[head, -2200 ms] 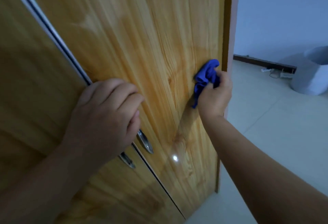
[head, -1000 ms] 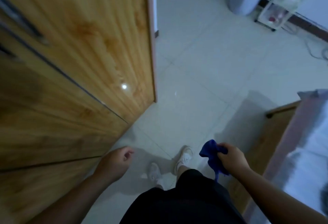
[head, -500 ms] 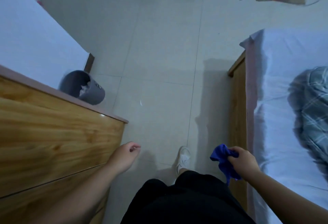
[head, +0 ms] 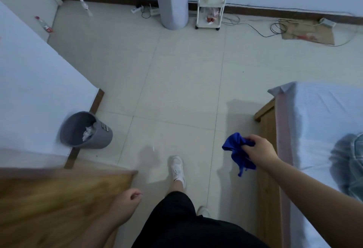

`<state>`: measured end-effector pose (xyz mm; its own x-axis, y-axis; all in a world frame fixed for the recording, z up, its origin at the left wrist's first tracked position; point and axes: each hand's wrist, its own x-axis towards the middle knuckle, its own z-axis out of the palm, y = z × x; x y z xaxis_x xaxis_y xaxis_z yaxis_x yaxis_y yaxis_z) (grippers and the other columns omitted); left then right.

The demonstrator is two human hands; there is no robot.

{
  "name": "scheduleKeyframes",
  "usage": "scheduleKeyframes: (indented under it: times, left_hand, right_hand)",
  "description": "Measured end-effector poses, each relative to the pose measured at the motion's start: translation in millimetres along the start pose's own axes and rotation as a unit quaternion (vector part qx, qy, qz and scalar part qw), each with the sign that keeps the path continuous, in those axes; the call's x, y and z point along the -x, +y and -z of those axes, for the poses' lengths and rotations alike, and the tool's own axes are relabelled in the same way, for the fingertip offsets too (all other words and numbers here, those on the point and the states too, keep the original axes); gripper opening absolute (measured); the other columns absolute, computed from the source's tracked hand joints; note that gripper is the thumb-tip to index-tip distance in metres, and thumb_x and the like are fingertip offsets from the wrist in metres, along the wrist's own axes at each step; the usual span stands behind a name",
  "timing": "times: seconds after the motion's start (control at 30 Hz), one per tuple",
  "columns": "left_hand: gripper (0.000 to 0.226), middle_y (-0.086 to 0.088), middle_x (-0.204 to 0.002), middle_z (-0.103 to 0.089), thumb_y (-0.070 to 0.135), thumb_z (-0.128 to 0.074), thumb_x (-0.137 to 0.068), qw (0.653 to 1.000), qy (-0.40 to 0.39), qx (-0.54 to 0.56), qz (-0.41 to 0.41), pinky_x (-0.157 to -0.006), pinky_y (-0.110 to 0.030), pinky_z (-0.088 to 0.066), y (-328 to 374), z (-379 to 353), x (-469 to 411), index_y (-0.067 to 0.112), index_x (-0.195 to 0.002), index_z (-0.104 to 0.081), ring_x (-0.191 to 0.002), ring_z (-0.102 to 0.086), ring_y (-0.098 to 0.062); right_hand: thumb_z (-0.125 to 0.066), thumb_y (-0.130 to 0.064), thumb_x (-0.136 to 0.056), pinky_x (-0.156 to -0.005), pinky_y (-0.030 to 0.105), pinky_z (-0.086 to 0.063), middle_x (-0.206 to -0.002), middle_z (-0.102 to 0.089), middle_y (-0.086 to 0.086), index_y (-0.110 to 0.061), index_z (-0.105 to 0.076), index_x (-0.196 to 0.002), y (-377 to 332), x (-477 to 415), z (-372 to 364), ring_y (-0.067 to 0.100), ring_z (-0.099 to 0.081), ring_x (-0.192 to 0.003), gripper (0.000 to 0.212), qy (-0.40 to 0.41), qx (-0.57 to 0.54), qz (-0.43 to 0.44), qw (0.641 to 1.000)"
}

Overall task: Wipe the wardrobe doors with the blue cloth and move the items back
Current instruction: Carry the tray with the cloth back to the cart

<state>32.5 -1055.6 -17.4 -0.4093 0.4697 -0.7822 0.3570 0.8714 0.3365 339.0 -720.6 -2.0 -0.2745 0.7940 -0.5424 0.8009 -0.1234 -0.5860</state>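
Right hand (head: 259,149): fingers curled round the blue cloth (head: 235,151), which hangs bunched below the knuckles, beside the wooden end of the bed (head: 322,120) at right. A couple of seconds ago this cloth was pressed against the wardrobe door; it is now off the door and held over the floor (head: 176,80).

Left hand (head: 128,198): empty, fingers loosely curled, just off the wardrobe (head: 59,198) corner, no longer at the door handles.

One white shoe (head: 176,167): forward on the tiles.

Wardrobe: blurred, near left, filling less of the view than half a second ago.

Grey waste bin (head: 86,130): left, paper inside.

Tall grey cylinder (head: 172,2) and white shelf trolley (head: 212,2): side by side at the far wall.
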Motion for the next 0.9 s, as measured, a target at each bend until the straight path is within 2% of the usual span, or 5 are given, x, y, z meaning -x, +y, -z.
scheduleKeyframes:
  times: [0.23,0.47,0.6,0.8,0.9]
  left_hand:
    - [0.019,0.003,-0.108,-0.073,0.030,-0.056,-0.103,0.999,-0.014,-0.018,-0.045,-0.085,-0.029,-0.050,100,101,-129,0.027,-0.116,-0.069,-0.098,-0.068,-0.018]
    - [0.016,0.007,-0.092,-0.076,0.025,-0.058,-0.100,0.991,0.009,0.016,-0.130,-0.076,-0.032,-0.051,244,195,-220,0.037,-0.095,-0.067,-0.085,-0.072,-0.020]
    - [0.018,0.005,-0.092,-0.075,0.023,-0.058,-0.100,0.989,0.011,0.021,-0.146,-0.069,-0.030,-0.047,315,222,-269,0.037,-0.093,-0.068,-0.081,-0.069,-0.020]
    - [0.016,0.005,-0.090,-0.074,0.021,-0.058,-0.101,0.992,0.009,0.014,-0.126,-0.062,-0.027,-0.046,390,245,-320,0.031,-0.098,-0.070,-0.077,-0.067,-0.017]
    - [0.015,0.004,-0.091,-0.076,0.020,-0.059,-0.102,0.995,0.014,0.015,-0.093,-0.065,-0.028,-0.049,401,258,-332,0.031,-0.099,-0.069,-0.079,-0.070,-0.019]
  right_hand:
    - [-0.063,-0.021,-0.092,-0.056,0.023,-0.047,-0.087,-0.070,-0.011,-0.040,-0.064,-0.102,-30,-63,20,0.009,-0.067,-0.077,0.022,0.029,-0.001,-0.066,0.997]
    - [-0.065,-0.025,-0.088,-0.055,0.020,-0.044,-0.082,-0.067,-0.020,-0.040,-0.066,-0.106,0,-80,40,0.000,-0.062,-0.072,0.024,0.038,0.012,-0.190,0.981]
    - [-0.061,-0.027,-0.090,-0.057,0.024,-0.047,-0.089,-0.069,-0.015,-0.039,-0.066,-0.108,2,-127,64,0.006,-0.066,-0.075,0.022,-0.002,0.018,-0.250,0.968]
    - [-0.061,-0.022,-0.095,-0.063,0.030,-0.056,-0.085,-0.071,-0.007,-0.034,-0.064,-0.107,-49,-257,126,0.012,-0.069,-0.073,0.017,0.010,0.016,-0.187,0.982]
    - [-0.060,-0.018,-0.094,-0.066,0.028,-0.049,-0.085,-0.070,-0.006,-0.028,-0.068,-0.107,-97,-324,161,0.010,-0.065,-0.077,0.018,-0.005,0.012,-0.145,0.989]
